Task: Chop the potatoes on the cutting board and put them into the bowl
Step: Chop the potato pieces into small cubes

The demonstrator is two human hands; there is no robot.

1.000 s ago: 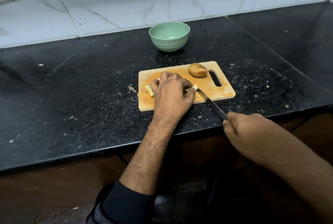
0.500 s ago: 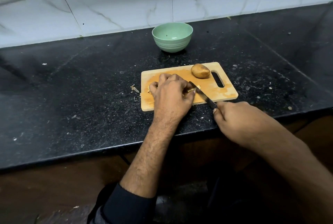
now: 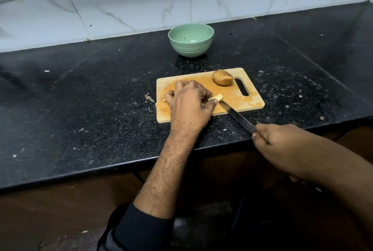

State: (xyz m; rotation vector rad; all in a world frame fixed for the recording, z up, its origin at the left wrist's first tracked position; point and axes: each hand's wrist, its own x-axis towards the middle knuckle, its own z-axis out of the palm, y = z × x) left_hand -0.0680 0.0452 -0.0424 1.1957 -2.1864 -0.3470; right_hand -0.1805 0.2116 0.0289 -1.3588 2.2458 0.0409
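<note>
My left hand (image 3: 189,102) curls over cut potato strips (image 3: 217,97) on the cutting board (image 3: 238,97) at centre frame, fingers pinching them; they look firm, wet, probably slippery. My right hand (image 3: 276,143) grips the knife (image 3: 237,117)

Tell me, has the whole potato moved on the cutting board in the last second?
No. The whole potato sits at the far end of the cutting board, right beside its handle slot, just as before; only the camera shifted slightly.

Potato (image 3: 222,77) on board (image 3: 238,99), bowl (image 3: 191,40) behind.
</note>
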